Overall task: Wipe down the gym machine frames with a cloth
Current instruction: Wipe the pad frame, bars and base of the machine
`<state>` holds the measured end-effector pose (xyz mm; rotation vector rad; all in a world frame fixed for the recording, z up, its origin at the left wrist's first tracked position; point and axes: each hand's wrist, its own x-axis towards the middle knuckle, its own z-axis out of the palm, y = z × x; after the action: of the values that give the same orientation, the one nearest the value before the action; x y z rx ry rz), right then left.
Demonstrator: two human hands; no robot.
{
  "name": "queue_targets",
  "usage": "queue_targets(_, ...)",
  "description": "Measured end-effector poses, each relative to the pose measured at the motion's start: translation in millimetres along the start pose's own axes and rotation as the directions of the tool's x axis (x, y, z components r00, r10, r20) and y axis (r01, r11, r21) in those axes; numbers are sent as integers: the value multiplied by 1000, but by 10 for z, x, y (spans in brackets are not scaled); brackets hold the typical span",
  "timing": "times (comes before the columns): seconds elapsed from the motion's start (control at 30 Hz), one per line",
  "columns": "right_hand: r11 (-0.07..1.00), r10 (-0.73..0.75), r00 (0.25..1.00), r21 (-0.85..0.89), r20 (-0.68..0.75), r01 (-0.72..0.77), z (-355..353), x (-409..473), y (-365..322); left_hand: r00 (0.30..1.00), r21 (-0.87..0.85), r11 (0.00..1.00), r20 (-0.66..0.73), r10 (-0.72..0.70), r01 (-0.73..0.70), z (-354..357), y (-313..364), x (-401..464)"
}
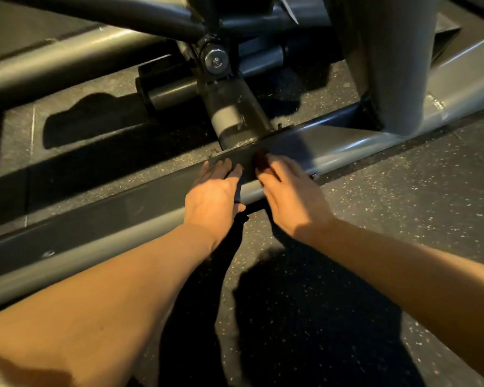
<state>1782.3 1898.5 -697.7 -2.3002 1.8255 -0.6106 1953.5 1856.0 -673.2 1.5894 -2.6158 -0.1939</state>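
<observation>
A grey steel base rail (101,219) of the gym machine runs low across the floor from lower left to upper right. A dark cloth (239,164) lies draped over its top, hard to tell apart from the shadow there. My left hand (213,194) presses flat on the cloth's left part with straight fingers. Just to the right, my right hand (288,196) rests on the rail, its fingertips curled down onto the cloth's right edge in shadow. Both forearms reach in from the bottom.
Behind the rail stands a pivot joint with a bolt (215,61) and a short post (229,118). A thick grey upright (389,79) rises at the right, and a second rail (67,65) crosses at the upper left. Speckled black rubber flooring (389,219) lies all around.
</observation>
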Motion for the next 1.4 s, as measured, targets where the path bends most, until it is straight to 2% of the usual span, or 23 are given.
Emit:
queue_targets(0.07, 997, -70, 994, -28, 79, 72, -51, 50, 62, 1000, 7, 1000, -2, -5, 5, 0, 13, -6)
queue_targets(0.1, 997, -45, 994, -60, 102, 51, -103, 130, 134, 1000, 10, 1000, -2, -7, 7, -2, 17, -9)
queue_targets(0.2, 970, 223, 975, -92, -10, -223, -215, 319, 313, 1000, 20, 1000, 17, -3, 3, -9, 6, -1)
queue_targets(0.23, 961, 261, 965, -88, -18, -262, -201, 305, 261, 1000, 15, 1000, 25, -3, 3, -13, 7, -5)
queue_targets(0.3, 981, 174, 984, -97, 28, -170, -69, 191, 64, 1000, 12, 1000, 29, -7, 6, -29, 16, -12)
queue_targets(0.37, 998, 62, 997, -14, 37, -61, 32, 42, -86, 1000, 21, 1000, 25, -2, 1, -32, 21, -19)
queue_targets(0.47, 999, 4, 995, -34, 100, 0, -28, 127, 68, 1000, 24, 1000, 28, -5, 4, -49, 30, -36)
queue_targets(0.53, 987, 144, 989, -78, 44, -141, -119, 276, 266, 999, 20, 1000, 38, -8, 7, -49, 16, -30)
queue_targets(0.6, 944, 326, 944, -35, -37, -328, -172, 306, 361, 999, 6, 1000, 49, -5, 4, -45, 13, -22)
queue_targets(0.63, 937, 347, 938, -25, -30, -347, -162, 281, 305, 999, 1, 1000, 50, -8, 8, -43, 16, -21)
queue_targets(0.7, 975, 206, 978, -78, -8, -206, -34, 155, 92, 999, 10, 1000, 47, -10, 9, -49, 17, -21)
queue_targets(0.77, 998, 57, 998, -25, 19, -56, 85, 20, -69, 999, 24, 1000, 46, -16, 15, -53, 23, -26)
queue_targets(0.87, 999, -42, 997, -30, 70, 45, 31, 71, 56, 999, 23, 1000, 45, -12, 11, -43, 22, -27)
queue_targets(0.93, 991, 103, 994, -92, 26, -100, -110, 193, 221, 999, 24, 1000, 35, 11, -12, -19, -3, -26)
queue_targets(1.03, 908, 417, 907, -26, -51, -419, -218, 246, 212, 999, -13, 999, 3, 53, -53, 24, -32, -69)
queue_targets(1.1, 945, 300, 954, -128, -23, -300, -122, 187, -39, 997, -69, 995, -51, 63, -67, 21, -67, -123)
queue_targets(1.13, 977, 159, 987, -138, -29, -161, -29, 149, -160, 995, -76, 995, -77, 62, -68, 20, -100, -148)
queue_targets(1.2, 993, -11, 999, -113, 34, 14, 114, 92, -324, 993, -50, 998, -120, 20, -26, 1, -185, -190)
queue_targets(1.27, 976, -105, 990, -181, 99, 122, 98, 171, -320, 995, -36, 999, -89, -32, 29, -30, -261, -201)
queue_targets(1.33, 959, -74, 993, -265, 95, 97, -19, 353, -167, 998, -31, 999, -35, -43, 42, -36, -325, -175)
queue_targets(1.4, 969, 94, 993, -234, 67, -76, -150, 508, -38, 999, -11, 999, -7, -32, 32, -43, -352, -132)
